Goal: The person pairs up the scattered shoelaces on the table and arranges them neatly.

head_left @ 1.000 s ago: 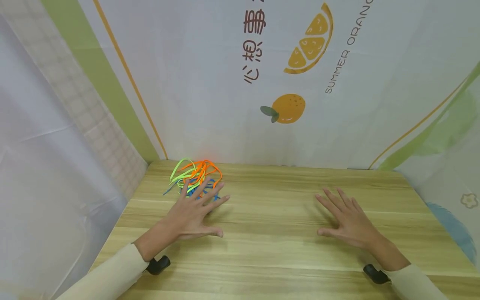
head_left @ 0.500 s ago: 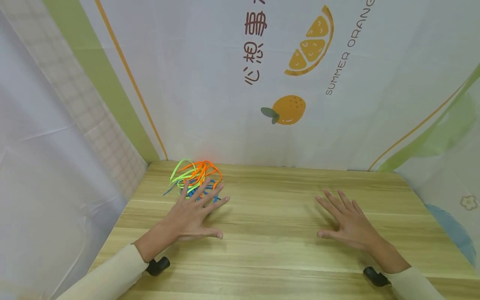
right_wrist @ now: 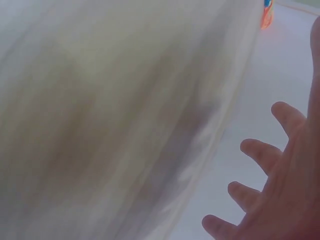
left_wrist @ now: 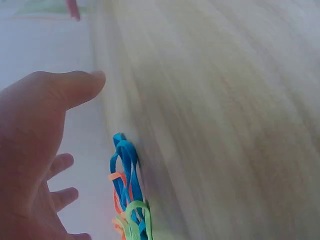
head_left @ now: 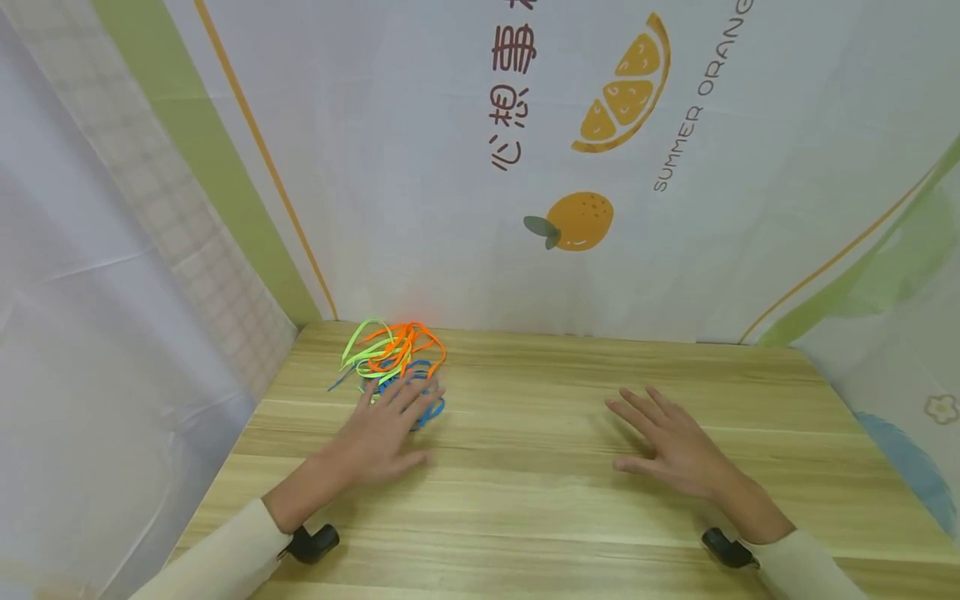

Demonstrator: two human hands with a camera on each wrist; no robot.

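Note:
A loose bundle of flat laces lies at the far left of the wooden table, with orange laces (head_left: 405,337), yellow-green laces (head_left: 367,354) and blue laces (head_left: 427,408) tangled together. My left hand (head_left: 378,433) hovers at the near side of the bundle, fingers spread and overlapping the blue laces in the head view. In the left wrist view, the blue laces (left_wrist: 127,160) show beyond the thumb, and nothing is between the fingers. Over the right half of the table, my right hand (head_left: 675,446) is held with its fingers extended, holding nothing.
The wooden table (head_left: 525,500) ends at a white curtain (head_left: 420,208) printed with oranges and lettering. More white cloth (head_left: 90,350) hangs along the left side. A black wrist device (head_left: 315,543) sits under each forearm.
My left hand has drawn back slightly toward me and its fingers have come a little closer together, baring more blue lace. My right hand has shifted left.

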